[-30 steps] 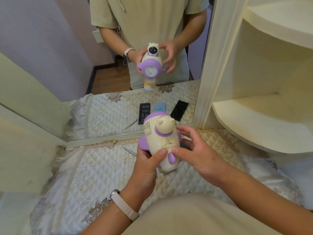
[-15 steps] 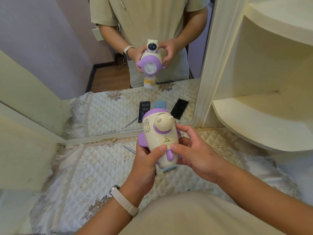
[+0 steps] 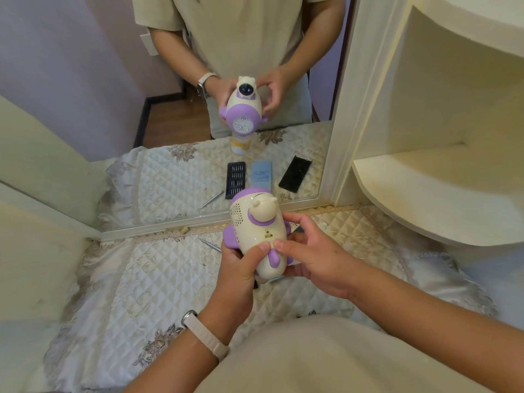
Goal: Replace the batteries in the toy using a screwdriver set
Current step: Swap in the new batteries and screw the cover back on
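A cream and purple bear-shaped toy (image 3: 256, 231) is held above the quilted table cover with its back toward me. My left hand (image 3: 241, 268) grips its lower left side, thumb pressed on the back panel. My right hand (image 3: 314, 256) grips the right side, thumb tip meeting the left thumb on the same panel. A thin silver screwdriver (image 3: 210, 245) lies on the cover just left of the toy. The mirror shows the reflections of the screwdriver bit tray (image 3: 235, 180), a blue lid and a black case, which the toy hides on the table itself.
The mirror (image 3: 170, 109) stands upright directly behind the toy. A cream corner shelf (image 3: 431, 199) juts out at the right. The quilted cover (image 3: 141, 293) spans the table. In the mirror a small yellow and white bottle (image 3: 240, 146) shows.
The toy has tilted a little, its head leaning farther from me, and both thumbs have slid together on the back panel. The view has shifted slightly downward.
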### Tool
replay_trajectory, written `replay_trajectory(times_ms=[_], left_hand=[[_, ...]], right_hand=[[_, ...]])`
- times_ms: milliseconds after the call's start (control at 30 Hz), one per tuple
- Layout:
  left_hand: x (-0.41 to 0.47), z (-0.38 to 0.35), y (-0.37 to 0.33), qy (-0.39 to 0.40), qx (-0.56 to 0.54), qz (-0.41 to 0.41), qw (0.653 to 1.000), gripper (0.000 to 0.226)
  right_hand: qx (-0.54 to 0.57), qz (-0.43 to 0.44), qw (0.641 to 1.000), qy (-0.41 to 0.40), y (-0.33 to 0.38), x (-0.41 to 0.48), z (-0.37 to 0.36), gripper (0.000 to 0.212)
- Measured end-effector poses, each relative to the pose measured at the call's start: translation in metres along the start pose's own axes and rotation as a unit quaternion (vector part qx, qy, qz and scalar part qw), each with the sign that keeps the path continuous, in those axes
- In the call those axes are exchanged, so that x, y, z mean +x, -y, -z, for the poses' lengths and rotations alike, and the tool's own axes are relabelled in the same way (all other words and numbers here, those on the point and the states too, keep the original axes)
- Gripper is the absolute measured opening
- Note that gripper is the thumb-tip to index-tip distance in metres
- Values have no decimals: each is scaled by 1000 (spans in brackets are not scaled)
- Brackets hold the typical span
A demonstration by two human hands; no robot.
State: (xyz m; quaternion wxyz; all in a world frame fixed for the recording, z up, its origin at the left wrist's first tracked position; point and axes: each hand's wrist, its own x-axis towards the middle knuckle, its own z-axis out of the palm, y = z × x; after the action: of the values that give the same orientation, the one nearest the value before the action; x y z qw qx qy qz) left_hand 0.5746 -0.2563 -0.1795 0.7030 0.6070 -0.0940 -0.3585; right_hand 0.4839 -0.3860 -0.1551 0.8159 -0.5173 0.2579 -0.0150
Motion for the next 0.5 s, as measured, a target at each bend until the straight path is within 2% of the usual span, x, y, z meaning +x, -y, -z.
replay_trajectory(times_ms=[133,267,367,500], left_hand=[[3,12,18,-45,44,29,998,68],[9,28,42,-93,92,30,991,59],[13,46,62,-129,132,47,982,73],[16,75,82,-202,184,62,960,81]], right_hand=[[-16,-25,1000,10,-21,11,3,45],[-131,-44,990,-13,-47,23,12,29],[-265,-52,961,-60,-69,35,34,16],[-410,-64,901,-127,-89,51,78,8]])
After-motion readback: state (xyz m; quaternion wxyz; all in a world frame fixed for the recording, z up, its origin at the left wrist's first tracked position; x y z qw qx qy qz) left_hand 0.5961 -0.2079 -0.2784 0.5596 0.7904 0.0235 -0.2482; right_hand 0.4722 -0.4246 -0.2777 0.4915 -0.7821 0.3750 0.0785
